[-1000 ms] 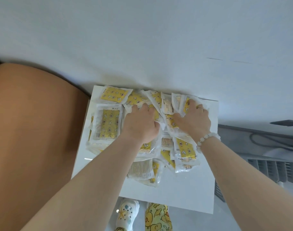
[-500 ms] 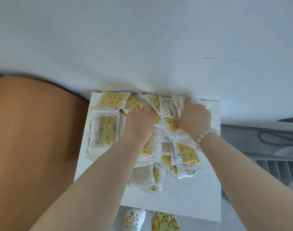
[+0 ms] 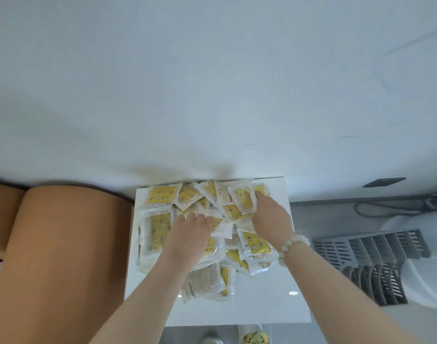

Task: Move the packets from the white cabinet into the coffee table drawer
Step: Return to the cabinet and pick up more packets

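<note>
Nearest, just below the front edge of the white surface: a pale shoe and a yellow patterned thing, both blurred. Spread over the far half of the surface: a loose heap of yellow-and-white packets, overlapping. At the middle of the surface, left grip, knuckles up, fingers curled down into the heap and clenched on packets. Toward the far right corner of the surface, right grip, beaded bracelet at the wrist, fingertips buried among the packets; pinching or merely pressing, cannot tell. Left of the surface, a tan cushion. Right of the surface, a grey slatted rack and a dark cable. Beyond the surface, against its far edge, a plain white wall.
</note>
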A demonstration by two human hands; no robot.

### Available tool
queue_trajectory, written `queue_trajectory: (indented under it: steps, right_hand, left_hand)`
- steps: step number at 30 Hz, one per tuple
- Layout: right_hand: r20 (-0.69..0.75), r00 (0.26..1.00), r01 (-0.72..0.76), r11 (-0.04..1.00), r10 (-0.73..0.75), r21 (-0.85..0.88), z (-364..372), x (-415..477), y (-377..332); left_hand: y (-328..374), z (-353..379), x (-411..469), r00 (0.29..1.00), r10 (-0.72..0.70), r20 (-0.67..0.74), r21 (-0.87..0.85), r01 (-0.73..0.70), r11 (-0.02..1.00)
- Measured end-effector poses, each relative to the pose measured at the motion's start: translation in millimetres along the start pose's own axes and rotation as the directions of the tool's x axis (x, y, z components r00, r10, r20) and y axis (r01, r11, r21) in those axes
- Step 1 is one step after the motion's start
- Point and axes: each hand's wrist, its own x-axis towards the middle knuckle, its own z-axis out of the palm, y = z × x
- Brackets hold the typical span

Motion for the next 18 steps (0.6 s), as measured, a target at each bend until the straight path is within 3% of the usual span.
queue_trajectory:
  steps: [2,5,9,12,18]
  right_hand:
    - [0.037,0.997,-0.074,0.972,0.067,0.225,-6,-20,4]
    - [0.115,0.972,-0.233,0.787,0.204,0.572,-9,-48,13]
    - [0.257,0.926,-0.373,0.567,0.276,0.734,-9,-97,26]
    - [0.281,0.918,-0.383,0.445,0.279,0.809,-22,-139,29]
    - [0.215,0.913,-0.314,0.264,0.346,0.912,-38,-226,40]
  left_hand:
    - [1,-20,-13,0.998,-0.036,-0.05,-0.1,0.031,0.994]
    - [0,-35,-30,0.983,-0.185,0.019,-0.209,0.184,0.96]
    - [4,-51,-54,0.95,-0.311,0.023,-0.565,0.269,0.78]
    - [10,-67,-73,0.946,-0.32,0.042,-0.707,0.255,0.66]
    - [29,-96,-102,0.977,-0.183,0.106,-0.889,0.175,0.423]
